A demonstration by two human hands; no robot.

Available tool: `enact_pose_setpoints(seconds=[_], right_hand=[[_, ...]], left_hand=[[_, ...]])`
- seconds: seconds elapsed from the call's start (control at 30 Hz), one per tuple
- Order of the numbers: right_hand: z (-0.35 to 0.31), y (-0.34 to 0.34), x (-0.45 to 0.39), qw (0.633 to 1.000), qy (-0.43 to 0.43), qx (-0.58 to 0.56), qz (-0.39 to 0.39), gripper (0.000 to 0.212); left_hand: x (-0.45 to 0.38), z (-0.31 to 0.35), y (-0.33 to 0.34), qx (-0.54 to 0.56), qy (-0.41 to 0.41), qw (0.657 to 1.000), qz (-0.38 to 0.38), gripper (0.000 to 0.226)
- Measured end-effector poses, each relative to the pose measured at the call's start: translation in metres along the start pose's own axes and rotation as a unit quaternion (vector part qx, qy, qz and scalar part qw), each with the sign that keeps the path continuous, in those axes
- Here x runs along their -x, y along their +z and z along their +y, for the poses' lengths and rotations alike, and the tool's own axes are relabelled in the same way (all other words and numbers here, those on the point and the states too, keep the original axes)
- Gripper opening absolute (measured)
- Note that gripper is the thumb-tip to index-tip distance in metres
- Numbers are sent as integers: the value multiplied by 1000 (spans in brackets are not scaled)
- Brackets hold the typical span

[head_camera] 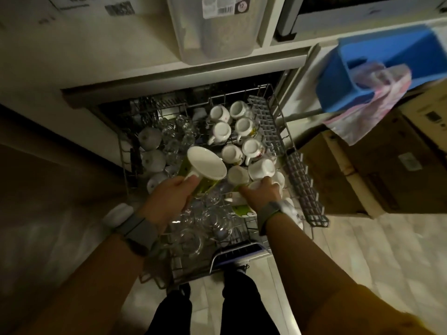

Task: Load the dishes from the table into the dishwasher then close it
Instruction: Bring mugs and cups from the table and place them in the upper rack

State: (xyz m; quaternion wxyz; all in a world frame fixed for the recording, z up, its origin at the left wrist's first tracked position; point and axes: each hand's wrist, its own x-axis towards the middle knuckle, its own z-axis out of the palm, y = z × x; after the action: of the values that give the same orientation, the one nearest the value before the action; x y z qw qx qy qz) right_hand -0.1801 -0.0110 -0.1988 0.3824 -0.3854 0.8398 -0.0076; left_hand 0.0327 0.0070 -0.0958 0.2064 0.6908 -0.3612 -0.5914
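The dishwasher's upper rack (302, 187) is pulled out in front of me. Upturned white cups (244, 126) fill its right half, and clear glasses (193, 228) crowd the middle and front. My left hand (169, 199) grips a green-and-white mug (205, 165), tilted with its white base facing up, just above the rack's centre. My right hand (262, 192) holds a white cup (256, 186) low in the rack's right side, beside another green mug (242, 210).
Round white bowls (150, 139) line the rack's left edge. A clear plastic bin (215, 27) sits on the shelf above. Brown cardboard boxes (377, 170) stand to the right, with a blue tub (377, 66) and a cloth (372, 110) above them. Tiled floor lies on both sides.
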Motion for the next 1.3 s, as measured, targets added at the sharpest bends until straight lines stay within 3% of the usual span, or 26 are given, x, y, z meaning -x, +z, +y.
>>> enact_pose_setpoints(seconds=[0.23, 0.4, 0.5, 0.6, 0.73, 0.8, 0.87, 0.93, 1.07, 1.13, 1.3], right_hand=[[-4, 22, -7, 998, 36, -51, 9, 91], [-8, 23, -11, 996, 50, -69, -21, 66], [-2, 26, -20, 990, 56, -116, -62, 70], [3, 24, -16, 943, 138, -294, -77, 75], [14, 22, -18, 902, 203, -372, -85, 73], [11, 23, -16, 916, 200, -340, -77, 71], [7, 26, -11, 958, 160, -235, -41, 73], [4, 30, -9, 961, 158, -226, -15, 73], [11, 38, -13, 990, 87, -112, 3, 54], [10, 36, -11, 991, 93, -97, -4, 54], [10, 43, -7, 986, 137, -98, 12, 76]], left_hand=[[-11, -5, -13, 7, -5, 1000, -30, 41], [-7, -13, -14, -10, -17, 999, -47, 34], [-7, -19, -15, -3, -22, 999, -47, 31], [-8, -22, -15, 5, -28, 998, -51, 33], [-11, -22, -13, 6, -29, 999, -42, 31], [-11, -22, -13, 13, -34, 999, -41, 30], [-11, -22, -13, 23, -37, 999, -31, 29], [-12, -24, -13, 33, -38, 998, -27, 30], [-11, -29, -14, 44, -45, 998, -25, 32], [-11, -33, -15, 39, -44, 998, -26, 34], [-9, -33, -15, 33, -47, 998, -35, 33]])
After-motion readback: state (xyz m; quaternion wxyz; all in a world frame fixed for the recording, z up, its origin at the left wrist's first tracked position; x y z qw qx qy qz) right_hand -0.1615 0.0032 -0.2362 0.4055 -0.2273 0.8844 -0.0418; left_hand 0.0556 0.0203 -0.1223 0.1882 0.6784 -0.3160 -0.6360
